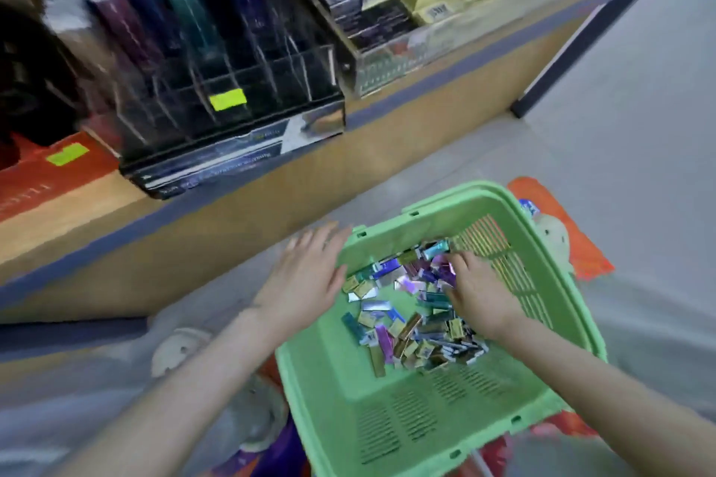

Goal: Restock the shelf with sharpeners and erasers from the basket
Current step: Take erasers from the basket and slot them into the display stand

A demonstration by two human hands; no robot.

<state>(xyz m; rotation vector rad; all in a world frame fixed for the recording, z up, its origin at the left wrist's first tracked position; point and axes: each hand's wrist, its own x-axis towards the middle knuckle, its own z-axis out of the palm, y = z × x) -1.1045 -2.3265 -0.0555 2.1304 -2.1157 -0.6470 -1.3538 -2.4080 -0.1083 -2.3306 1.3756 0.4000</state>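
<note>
A green plastic basket (387, 418) sits low in front of me, holding a heap of small colourful packets (410, 318) of sharpeners and erasers. My right hand (478, 290) is inside the basket, fingers curled down into the far part of the heap; the blur hides whether it grips a packet. My left hand (310, 275) rests flat with fingers spread on the basket's left rim. The wooden shelf (232, 213) runs across in front, with a clear tray (387, 62) of dark and yellow small boxes at the upper right.
A black acrylic display rack (232, 116) of tall coloured packs stands on the shelf at left. An orange box (46, 174) lies at the far left. Grey floor (639, 108) stretches to the right. An orange cloth (581, 244) shows behind the basket.
</note>
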